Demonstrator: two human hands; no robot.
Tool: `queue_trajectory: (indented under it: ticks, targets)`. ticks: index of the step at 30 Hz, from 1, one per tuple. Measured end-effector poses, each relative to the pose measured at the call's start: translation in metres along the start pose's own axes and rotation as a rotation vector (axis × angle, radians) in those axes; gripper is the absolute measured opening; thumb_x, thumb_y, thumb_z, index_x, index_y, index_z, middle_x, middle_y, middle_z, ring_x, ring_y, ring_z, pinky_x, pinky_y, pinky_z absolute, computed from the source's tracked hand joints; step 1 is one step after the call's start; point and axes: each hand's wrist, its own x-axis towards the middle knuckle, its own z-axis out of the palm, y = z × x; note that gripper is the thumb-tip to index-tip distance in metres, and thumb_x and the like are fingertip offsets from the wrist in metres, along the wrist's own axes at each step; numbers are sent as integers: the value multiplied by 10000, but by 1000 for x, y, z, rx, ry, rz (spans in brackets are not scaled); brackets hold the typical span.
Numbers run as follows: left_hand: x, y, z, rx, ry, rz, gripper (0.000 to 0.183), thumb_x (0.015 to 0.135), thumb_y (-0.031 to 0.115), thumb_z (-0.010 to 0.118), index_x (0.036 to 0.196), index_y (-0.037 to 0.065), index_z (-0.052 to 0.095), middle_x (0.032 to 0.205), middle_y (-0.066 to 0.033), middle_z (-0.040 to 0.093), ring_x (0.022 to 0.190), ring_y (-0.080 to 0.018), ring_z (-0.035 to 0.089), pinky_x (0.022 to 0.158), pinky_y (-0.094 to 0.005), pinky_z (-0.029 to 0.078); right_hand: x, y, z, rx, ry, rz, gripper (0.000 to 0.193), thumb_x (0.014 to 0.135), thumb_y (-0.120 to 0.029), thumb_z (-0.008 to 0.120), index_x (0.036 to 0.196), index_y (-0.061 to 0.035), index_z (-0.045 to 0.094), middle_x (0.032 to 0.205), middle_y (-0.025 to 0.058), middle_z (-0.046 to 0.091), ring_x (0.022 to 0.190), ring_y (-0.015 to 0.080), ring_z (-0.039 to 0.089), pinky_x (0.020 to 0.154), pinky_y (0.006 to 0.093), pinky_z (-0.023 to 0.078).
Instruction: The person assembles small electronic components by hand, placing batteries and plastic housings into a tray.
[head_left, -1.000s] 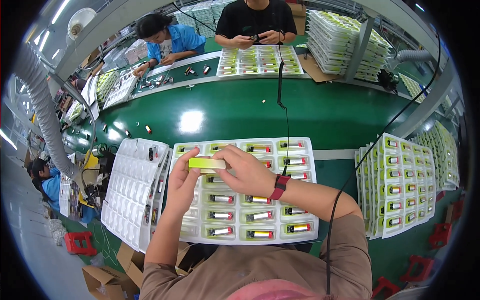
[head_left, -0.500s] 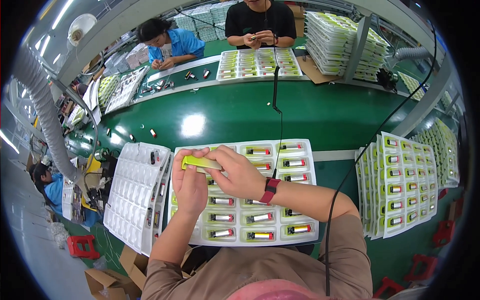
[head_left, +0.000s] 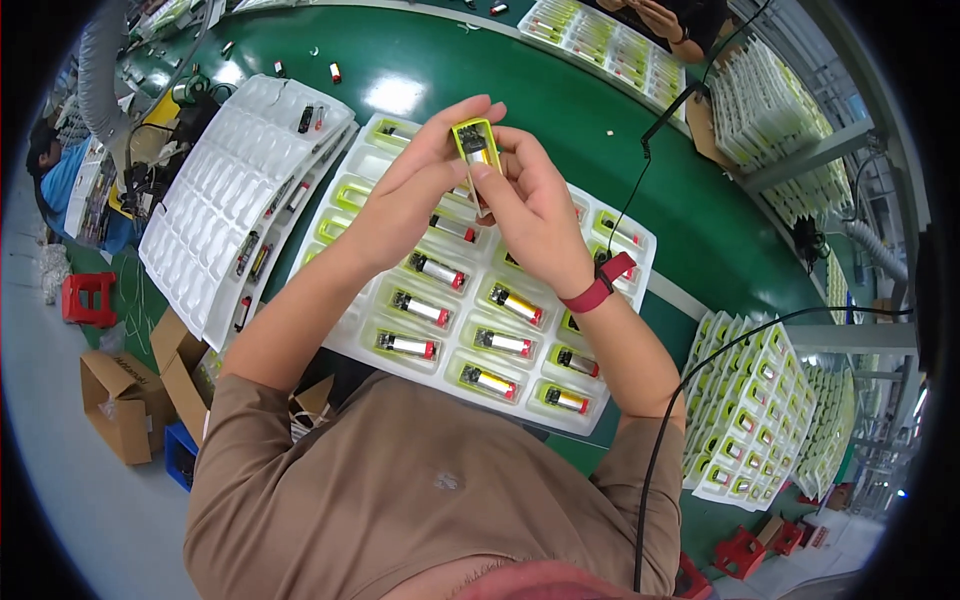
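Note:
A small yellow-green plastic shell (head_left: 478, 128) is in my two hands, above the far part of a white moulded tray (head_left: 440, 374). Its open side faces up, and a silvery battery with dark parts shows inside. My left hand (head_left: 405, 205) is closed around the shell's left side, thumb low on it. My right hand (head_left: 540, 210) grips the right side, its thumb pressed over the battery; a dark red band is on that wrist. Below, the tray's pockets hold several battery assemblies (head_left: 405, 345) with red ends, and some yellow-green shells (head_left: 352, 194) at its left.
To the left stands a tilted stack of white trays (head_left: 185, 215) with loose assemblies at its edge. Stacked filled trays (head_left: 745, 420) are at the right. A black cord (head_left: 665, 430) crosses near my right arm. Across the green table (head_left: 440, 60), a person's hands (head_left: 655, 15) are beside another tray.
My view has tilted down and turned. The shell, earlier sideways with its outside showing, now has its open side toward me, and my right thumb rests on the battery inside.

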Motion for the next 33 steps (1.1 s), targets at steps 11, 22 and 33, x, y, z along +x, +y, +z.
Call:
queue_trajectory:
  ticks: [11,22,33]
  targets:
    - [-8,2,3,-3,-101,-56,612,1003,130,385,1609,59,335,1358,-85,541,863,-137,580,795,-286,506,-7,-8,6,118,-103,-24,276,1095,-127,460,1347,-14,468,921,26,590,706,80,579,607,251,477]
    - [-9,-5,-9,217,-28,86,505,1016,58,535,1517,70,476,1318,-79,605,1041,-146,619,900,-302,518,-4,-1,-6,-161,-99,-240,310,1005,-44,544,1308,17,523,1145,119,575,887,176,631,725,302,529]
    - [-20,-3,-71,388,89,-26,270,983,-7,637,1250,2,669,1173,-45,696,999,-79,637,879,-235,515,22,28,-4,-355,-152,-179,246,945,-171,668,1133,-20,721,864,172,729,698,265,691,665,340,541]
